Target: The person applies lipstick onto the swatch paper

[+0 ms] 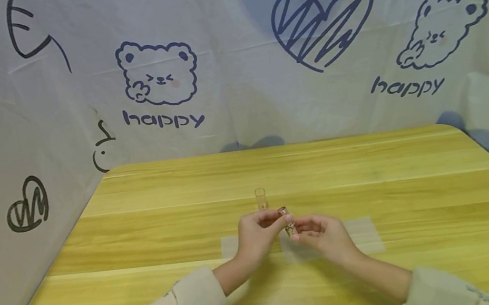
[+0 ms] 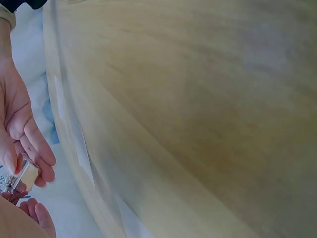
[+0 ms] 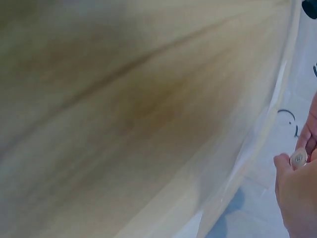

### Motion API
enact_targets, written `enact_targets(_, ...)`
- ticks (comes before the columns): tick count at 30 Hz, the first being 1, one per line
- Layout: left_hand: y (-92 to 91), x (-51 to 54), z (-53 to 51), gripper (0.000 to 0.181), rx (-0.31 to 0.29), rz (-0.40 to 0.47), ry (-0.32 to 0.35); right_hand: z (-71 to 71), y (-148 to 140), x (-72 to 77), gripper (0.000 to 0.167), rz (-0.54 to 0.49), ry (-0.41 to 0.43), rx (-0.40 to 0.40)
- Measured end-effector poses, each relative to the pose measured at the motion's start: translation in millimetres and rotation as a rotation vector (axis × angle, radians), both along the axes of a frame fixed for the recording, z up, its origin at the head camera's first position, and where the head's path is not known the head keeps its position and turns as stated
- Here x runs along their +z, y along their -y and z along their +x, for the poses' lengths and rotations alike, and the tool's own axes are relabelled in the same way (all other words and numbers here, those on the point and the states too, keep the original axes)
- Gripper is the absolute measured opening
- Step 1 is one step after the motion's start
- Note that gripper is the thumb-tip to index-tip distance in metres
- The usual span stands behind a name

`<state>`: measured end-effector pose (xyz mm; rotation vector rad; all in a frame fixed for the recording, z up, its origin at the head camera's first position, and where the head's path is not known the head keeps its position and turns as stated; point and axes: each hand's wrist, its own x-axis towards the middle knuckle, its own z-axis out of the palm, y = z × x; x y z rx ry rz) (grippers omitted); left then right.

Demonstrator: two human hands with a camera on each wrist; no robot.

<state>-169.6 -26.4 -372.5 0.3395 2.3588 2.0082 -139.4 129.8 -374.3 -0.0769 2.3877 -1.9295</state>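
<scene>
A small clear tube (image 1: 290, 228) with a reddish rim and gold-coloured lower part is held between both hands over the middle of the table. My left hand (image 1: 254, 233) grips its upper part with thumb and fingers. Lower down, my right hand (image 1: 330, 240) pinches it near the base. The tube leans slightly. In the left wrist view the clear tube (image 2: 28, 176) shows a pale yellowish end; the right wrist view shows its round, pale end (image 3: 298, 157) with small markings. Just behind the left hand stands a second clear tube (image 1: 260, 197), its bottom partly hidden.
Two thin whitish translucent sheets lie on the wooden table (image 1: 160, 198), one sheet (image 1: 228, 246) under the left hand and another sheet (image 1: 365, 234) under the right. A white curtain (image 1: 237, 79) with drawn bears and hearts hangs behind and at the left.
</scene>
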Motion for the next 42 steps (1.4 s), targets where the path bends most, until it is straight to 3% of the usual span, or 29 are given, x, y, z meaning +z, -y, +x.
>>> enact_targets(8,-0.7,-1.5,4.4,0.021,0.001,0.016,-0.003,7.6,12,-6.7,0.028,0.037,-0.025,-0.091)
enact_targets(13,-0.7,-0.9,6.3,0.02,-0.005,0.033,-0.016,10.7,17,-8.3,0.029,0.009,-0.025,-0.123)
enact_targets(23,-1.3,-1.6,7.3,0.021,-0.011,0.039,-0.026,11.0,16,-15.7,0.026,-0.047,-0.147,-0.083)
enact_targets(30,-0.4,-1.1,8.5,0.02,-0.034,0.028,-0.029,8.9,16,-10.2,0.024,-0.019,-0.01,-0.121)
enact_targets(42,3.4,-2.0,7.8,0.018,-0.087,0.017,-0.072,8.8,14,-10.9,0.028,-0.001,0.009,-0.094)
